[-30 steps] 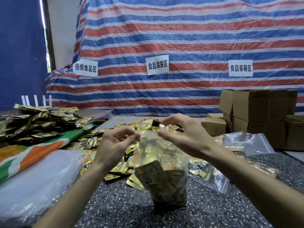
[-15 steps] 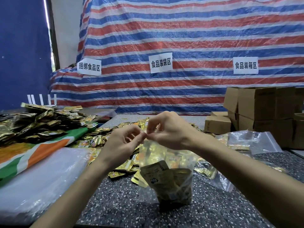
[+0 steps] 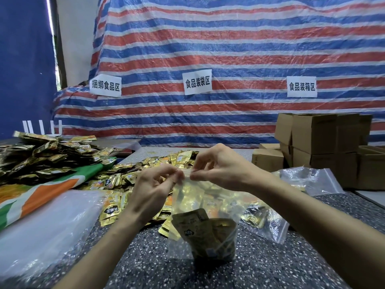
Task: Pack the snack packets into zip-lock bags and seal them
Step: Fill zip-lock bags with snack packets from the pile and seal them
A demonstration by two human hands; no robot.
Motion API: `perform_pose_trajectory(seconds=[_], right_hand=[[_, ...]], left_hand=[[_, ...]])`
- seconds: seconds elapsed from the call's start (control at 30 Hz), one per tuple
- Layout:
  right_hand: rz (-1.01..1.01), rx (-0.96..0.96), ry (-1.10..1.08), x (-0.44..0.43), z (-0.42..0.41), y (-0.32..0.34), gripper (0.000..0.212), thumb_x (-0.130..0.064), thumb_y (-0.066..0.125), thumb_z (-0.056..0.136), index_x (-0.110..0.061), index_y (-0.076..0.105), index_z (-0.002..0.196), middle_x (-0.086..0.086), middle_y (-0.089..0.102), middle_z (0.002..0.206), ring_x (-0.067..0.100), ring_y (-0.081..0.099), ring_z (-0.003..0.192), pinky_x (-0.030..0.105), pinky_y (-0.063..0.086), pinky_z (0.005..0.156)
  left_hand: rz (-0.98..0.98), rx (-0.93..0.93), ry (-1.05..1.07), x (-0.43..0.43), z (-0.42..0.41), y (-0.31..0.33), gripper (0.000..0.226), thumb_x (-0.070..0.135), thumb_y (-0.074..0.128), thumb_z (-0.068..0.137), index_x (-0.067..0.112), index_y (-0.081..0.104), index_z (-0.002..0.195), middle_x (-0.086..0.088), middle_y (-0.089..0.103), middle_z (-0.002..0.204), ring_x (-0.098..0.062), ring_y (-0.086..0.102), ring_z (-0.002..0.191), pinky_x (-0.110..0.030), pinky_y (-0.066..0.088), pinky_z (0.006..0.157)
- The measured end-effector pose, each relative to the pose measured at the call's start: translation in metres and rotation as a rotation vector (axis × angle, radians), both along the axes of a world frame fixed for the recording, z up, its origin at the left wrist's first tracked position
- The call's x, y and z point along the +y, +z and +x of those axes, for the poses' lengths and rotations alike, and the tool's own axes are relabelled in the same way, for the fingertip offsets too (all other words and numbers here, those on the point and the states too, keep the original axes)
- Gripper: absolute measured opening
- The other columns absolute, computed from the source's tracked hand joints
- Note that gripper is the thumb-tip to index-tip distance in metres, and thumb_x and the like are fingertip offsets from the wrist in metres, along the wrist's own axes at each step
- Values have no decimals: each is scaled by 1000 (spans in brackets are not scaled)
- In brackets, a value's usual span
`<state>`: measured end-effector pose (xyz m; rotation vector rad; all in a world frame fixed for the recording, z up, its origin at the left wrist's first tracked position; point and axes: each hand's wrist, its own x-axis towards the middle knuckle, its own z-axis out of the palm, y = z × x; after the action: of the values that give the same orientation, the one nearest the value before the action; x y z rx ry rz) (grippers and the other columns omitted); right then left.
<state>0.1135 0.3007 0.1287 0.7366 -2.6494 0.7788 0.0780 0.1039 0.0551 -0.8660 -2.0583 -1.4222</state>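
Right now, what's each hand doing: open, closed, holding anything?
Left hand: closed, pinching the top edge of the zip-lock bag.
Right hand: closed, pinching the same top edge.

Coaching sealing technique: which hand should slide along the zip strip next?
Probably the right hand: it pinches the top strip of the clear plastic zip-lock bag beside the left hand, which holds the strip's left end.

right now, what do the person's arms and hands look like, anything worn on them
Both are bare. The left hand and right hand wear no gloves, and no ring shows on either. The left forearm and right forearm run uncovered to the frame's edge: no sleeve, watch or bracelet in view.
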Motion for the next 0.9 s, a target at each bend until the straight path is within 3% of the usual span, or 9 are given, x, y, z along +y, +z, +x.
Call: perform_pose_trajectory(seconds=[0.17, 0.27, 0.43, 0.63, 0.7, 0.77, 0.9], right_hand=[[-9, -40, -34, 17, 5, 0, 7, -29, 75, 87, -24, 76, 82, -15, 68, 77, -7, 58, 67, 18, 42, 65], [-34, -43, -52, 25, 6, -1, 9, -27, 77, 86, -19, 78, 85, -11, 71, 77, -6, 58, 64, 17, 43, 63], [-63, -68, -80, 48, 12, -5, 11, -23, 77, 86, -13, 79, 88, -10, 71, 73, -9, 58, 61, 10, 44, 55], [-51, -30, -127, 70, 17, -12, 12, -25, 77, 86, -13, 79, 88, -2, 75, 78, 1, 57, 64, 19, 46, 59], [-53, -19, -138, 76, 19, -13, 11, -26, 77, 86, -15, 80, 87, -4, 74, 77, 2, 58, 64, 23, 47, 61], [-57, -16, -137, 80, 21, -14, 10, -26, 77, 86, -17, 80, 86, -7, 74, 75, 2, 59, 64, 23, 47, 61], [-67, -9, -144, 88, 24, -14, 6, -24, 77, 86, -19, 80, 86, -2, 75, 80, 19, 66, 72, 36, 53, 67]], left_hand=[[41, -5, -13, 4, -1, -2, 23, 18, 61, 97, 25, 73, 79, 12, 72, 81, -3, 66, 82, -31, 47, 72], [47, 4, 7, 7, -1, -1, 22, 24, 61, 96, 27, 73, 78, 14, 72, 80, -1, 65, 81, -30, 43, 69], [79, -20, 6, 2, -2, -3, 22, 15, 61, 96, 18, 74, 78, 8, 73, 81, -6, 65, 81, -33, 47, 72], [121, -25, -36, 6, 1, 0, 23, 15, 63, 94, 22, 76, 76, 4, 74, 79, -3, 66, 76, -12, 49, 67], [131, -31, -49, 7, 2, 1, 21, 22, 63, 91, 24, 76, 75, 4, 74, 80, -5, 66, 77, -14, 51, 68], [126, -40, -43, 8, 2, 2, 19, 29, 61, 88, 25, 76, 77, 5, 75, 81, -7, 67, 79, -25, 52, 71], [115, -37, -40, 10, 0, 3, 18, 30, 61, 89, 27, 75, 79, 7, 75, 81, -6, 67, 79, -29, 48, 71]])
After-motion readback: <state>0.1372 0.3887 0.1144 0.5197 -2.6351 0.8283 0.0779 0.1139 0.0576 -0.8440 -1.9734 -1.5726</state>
